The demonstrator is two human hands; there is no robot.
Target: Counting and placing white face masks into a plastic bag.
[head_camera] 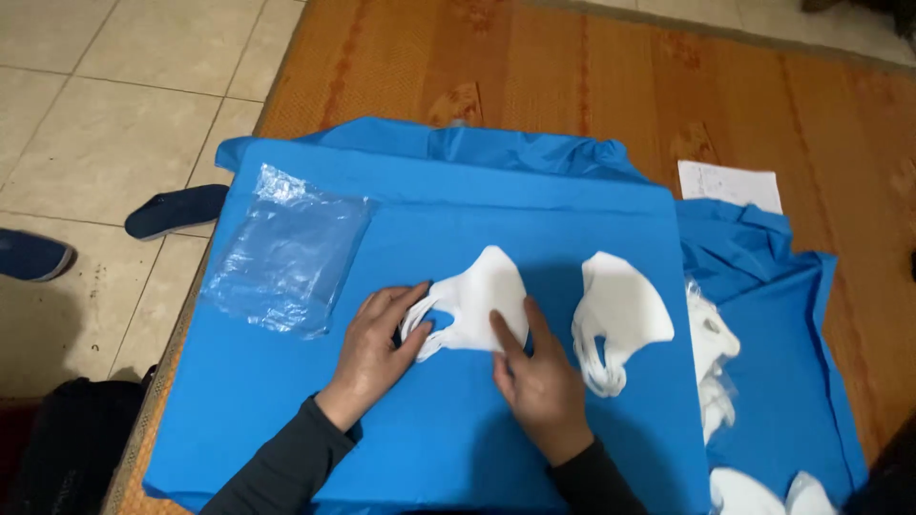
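A: What is seen at the centre?

B: A white folded face mask [480, 303] is laid flat on a blue board [429, 420], which rests on blue cloth [792, 381] spread over an orange woven mat [572, 76]. The mask is pressed down by both hands. The left hand [375, 345] is laid open at the mask's left edge, fingers spread over the ear loops. The right hand [541, 374] is set at its near right corner, fingers extended, nothing gripped.

A: What else is shown?

B: A second white mask [618, 319] is placed just right of the first. More masks [714, 358] are piled at the board's right edge. A clear plastic bag [286, 253] is laid at the far left of the board. A dark shoe [176, 210] is seen on the tiled floor [86, 124], left of the mat. A white paper [730, 183] is seen far right.
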